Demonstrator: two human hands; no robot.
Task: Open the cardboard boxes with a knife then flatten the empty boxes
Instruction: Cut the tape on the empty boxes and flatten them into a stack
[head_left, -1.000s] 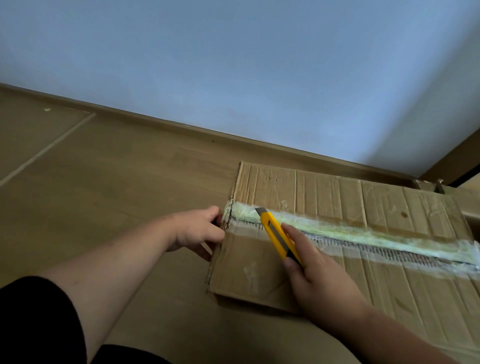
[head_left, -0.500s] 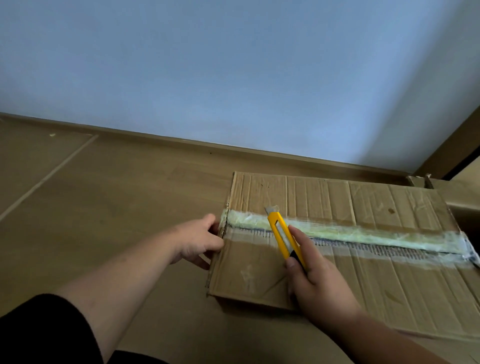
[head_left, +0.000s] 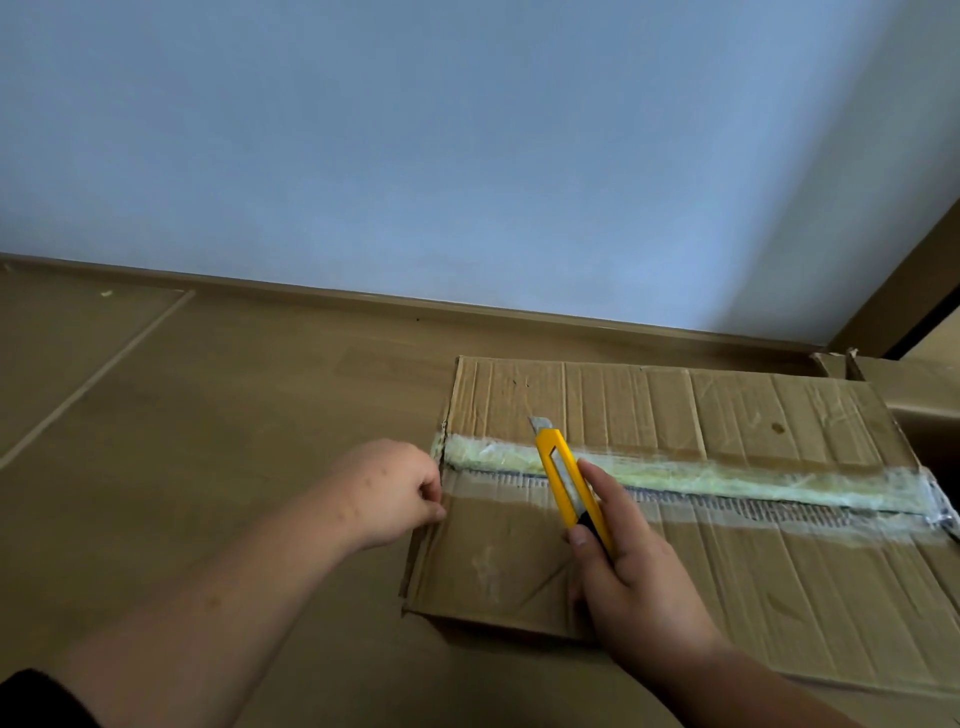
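A large worn cardboard box lies on the wooden floor, its top seam covered by a strip of yellowish tape. My right hand grips a yellow utility knife with its blade out, the tip just past the tape near the box's left end. My left hand sits at the box's left edge with fingers curled against the end of the seam; whether it pinches the cardboard I cannot tell.
A pale blue wall and wooden skirting run behind the box. Another cardboard box stands at the far right, beside a dark door frame. Bare wooden floor stretches to the left.
The knife has shifted slightly right along the seam, its tip now past the tape's far side. My left hand stays at the box's left edge. The view tilted up.
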